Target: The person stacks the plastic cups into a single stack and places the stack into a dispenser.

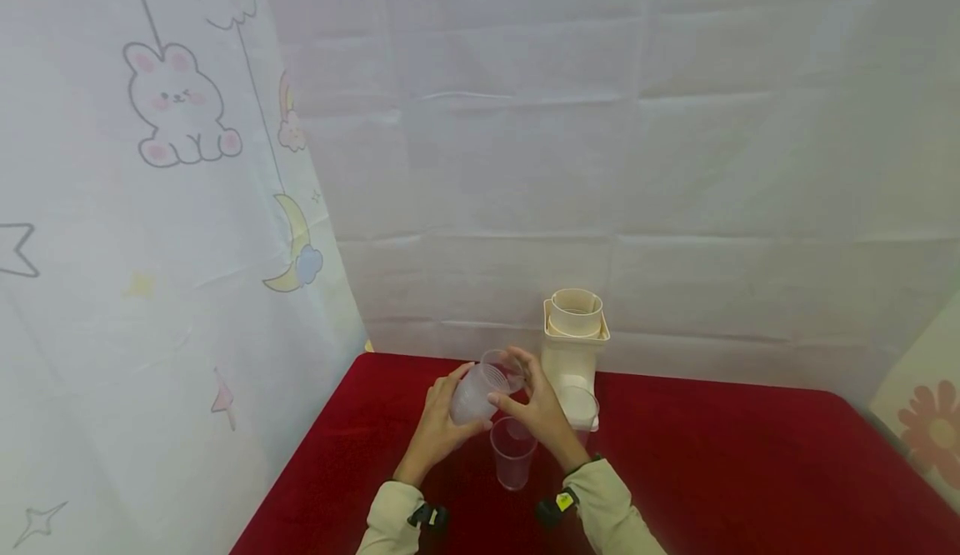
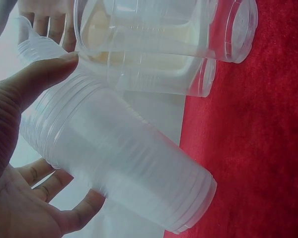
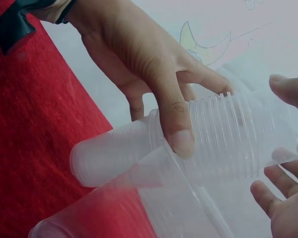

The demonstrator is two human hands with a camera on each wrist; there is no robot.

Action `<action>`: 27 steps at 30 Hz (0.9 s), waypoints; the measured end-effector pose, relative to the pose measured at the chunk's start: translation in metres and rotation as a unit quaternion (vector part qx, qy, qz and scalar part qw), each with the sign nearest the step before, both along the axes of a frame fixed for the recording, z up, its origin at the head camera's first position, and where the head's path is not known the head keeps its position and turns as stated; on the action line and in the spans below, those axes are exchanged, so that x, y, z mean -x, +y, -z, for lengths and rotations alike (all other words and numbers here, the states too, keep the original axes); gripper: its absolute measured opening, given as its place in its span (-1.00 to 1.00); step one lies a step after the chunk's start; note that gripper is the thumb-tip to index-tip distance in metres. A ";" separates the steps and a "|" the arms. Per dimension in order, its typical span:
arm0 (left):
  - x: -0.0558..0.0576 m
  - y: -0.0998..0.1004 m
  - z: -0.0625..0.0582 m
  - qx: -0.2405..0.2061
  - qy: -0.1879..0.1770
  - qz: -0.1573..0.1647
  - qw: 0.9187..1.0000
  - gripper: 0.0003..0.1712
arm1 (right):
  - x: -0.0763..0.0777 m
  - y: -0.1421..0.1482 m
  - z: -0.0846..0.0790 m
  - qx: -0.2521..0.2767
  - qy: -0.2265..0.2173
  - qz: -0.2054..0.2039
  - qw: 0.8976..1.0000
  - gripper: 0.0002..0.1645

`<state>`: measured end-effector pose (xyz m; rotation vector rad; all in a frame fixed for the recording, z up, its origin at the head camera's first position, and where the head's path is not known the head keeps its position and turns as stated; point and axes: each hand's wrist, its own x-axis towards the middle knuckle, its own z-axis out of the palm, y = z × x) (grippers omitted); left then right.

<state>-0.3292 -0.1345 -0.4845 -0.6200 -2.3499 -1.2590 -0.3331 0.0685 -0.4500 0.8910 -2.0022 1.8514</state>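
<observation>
My left hand (image 1: pixel 438 422) grips a tilted stack of clear plastic cups (image 2: pixel 124 148), thumb on one side and fingers on the other. The nested rims show as close ridges in the right wrist view. At the stack's mouth end, my right hand (image 1: pixel 538 409) holds a clear plastic cup (image 1: pixel 504 369) between thumb and fingers, in line with the stack. Below the hands, another clear cup (image 1: pixel 513 459) stands upright on the red cloth. One more clear cup (image 1: pixel 579 409) stands further right, partly behind my right wrist.
A cream plastic pipe fitting (image 1: pixel 573 347) with a round open top stands at the back of the red-covered table (image 1: pixel 712 463), behind the right-hand cup. A pale curtain (image 1: pixel 487 163) hangs close behind the table, and a printed one (image 1: pixel 180 247) at the left.
</observation>
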 end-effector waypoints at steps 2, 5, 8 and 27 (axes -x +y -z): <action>0.000 0.000 0.000 0.000 -0.002 0.001 1.000 0.05 | 0.001 -0.001 0.001 -0.002 -0.011 0.001 1.000 -0.11; 0.001 0.000 0.001 0.001 -0.003 0.002 1.000 0.05 | 0.001 -0.002 0.002 -0.010 -0.021 0.006 1.000 -0.09; 0.001 0.000 0.001 0.002 -0.002 0.002 1.000 0.05 | 0.000 -0.003 0.002 -0.020 -0.028 0.011 0.999 -0.08; 0.000 0.000 0.001 0.007 -0.003 0.003 1.000 0.04 | 0.001 -0.002 0.005 -0.059 -0.071 0.005 0.996 -0.10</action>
